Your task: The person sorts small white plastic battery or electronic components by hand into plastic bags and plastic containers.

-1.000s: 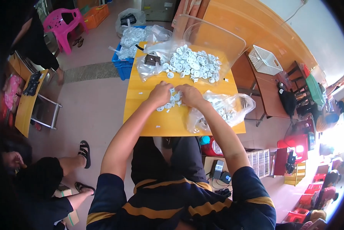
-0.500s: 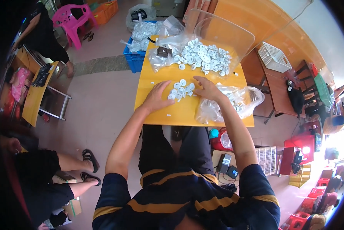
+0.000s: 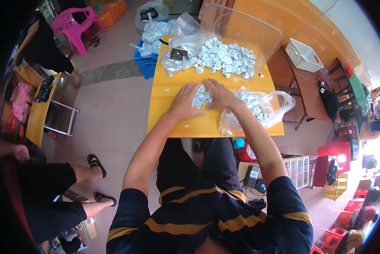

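A yellow wooden tabletop (image 3: 161, 108) stands in the upper centre of the frame. Toward its top edge lie a large heap of small white round plastic pieces (image 3: 226, 58) and, left, crumpled clear plastic (image 3: 171, 67); below, a smaller cluster (image 3: 202, 98); at right, a clear plastic bag (image 3: 285, 101) with white pieces inside.

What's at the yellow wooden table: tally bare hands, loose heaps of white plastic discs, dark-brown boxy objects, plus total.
Bare left hand and bare right hand: 2
Large heap and small heap of white plastic discs: 2
Dark-brown boxy object: 1
Total: 5
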Motion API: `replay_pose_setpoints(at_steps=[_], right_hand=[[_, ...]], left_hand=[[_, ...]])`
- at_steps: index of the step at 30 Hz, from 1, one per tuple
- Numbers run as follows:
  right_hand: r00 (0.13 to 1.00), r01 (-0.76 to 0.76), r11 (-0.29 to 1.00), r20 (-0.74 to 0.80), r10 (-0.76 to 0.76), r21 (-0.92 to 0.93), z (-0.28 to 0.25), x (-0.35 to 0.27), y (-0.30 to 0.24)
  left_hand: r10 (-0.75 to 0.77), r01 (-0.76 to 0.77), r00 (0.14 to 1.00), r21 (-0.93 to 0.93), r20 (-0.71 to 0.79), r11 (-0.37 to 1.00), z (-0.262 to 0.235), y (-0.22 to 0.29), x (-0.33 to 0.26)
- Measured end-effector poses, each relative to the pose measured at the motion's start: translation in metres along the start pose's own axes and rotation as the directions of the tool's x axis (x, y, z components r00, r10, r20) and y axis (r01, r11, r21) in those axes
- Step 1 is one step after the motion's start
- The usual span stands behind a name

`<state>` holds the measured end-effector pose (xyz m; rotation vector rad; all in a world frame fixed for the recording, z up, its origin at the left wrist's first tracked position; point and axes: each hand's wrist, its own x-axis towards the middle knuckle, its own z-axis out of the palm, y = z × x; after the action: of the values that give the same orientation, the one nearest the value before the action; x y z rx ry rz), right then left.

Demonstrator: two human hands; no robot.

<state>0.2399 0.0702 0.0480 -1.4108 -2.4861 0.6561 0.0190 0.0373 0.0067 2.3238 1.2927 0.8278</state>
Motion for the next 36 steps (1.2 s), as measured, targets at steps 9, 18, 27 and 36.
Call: replay_pose_setpoints(at_steps=[9,18,27,36], right_hand=[[0.921,0.332,0.943,-0.215,-0.324,0.002,0.025,0.023,0.028],[0.915,0.355,0.932,-0.235,-0.329,0.077,0.031,0.021,0.028],[0.901,0.354,0.934,-0.286,-0.325,0.054,0.022,0.009,0.031],[0.990,0.139,0.975,-0.059,-0.131,0.173,0.008,0.004,0.025]], left_hand=[[0.145,-0.140,0.989,0.141,-0.023,0.980,0.019,0.003,0.017],[0.151,-0.097,0.969,0.256,-0.198,0.962,0.022,0.005,0.008],[0.133,-0.091,0.967,0.195,-0.219,0.977,0.013,0.010,0.001],[0.023,-0.006,0.985,0.099,-0.172,0.995,0.006,0.008,-0.003]])
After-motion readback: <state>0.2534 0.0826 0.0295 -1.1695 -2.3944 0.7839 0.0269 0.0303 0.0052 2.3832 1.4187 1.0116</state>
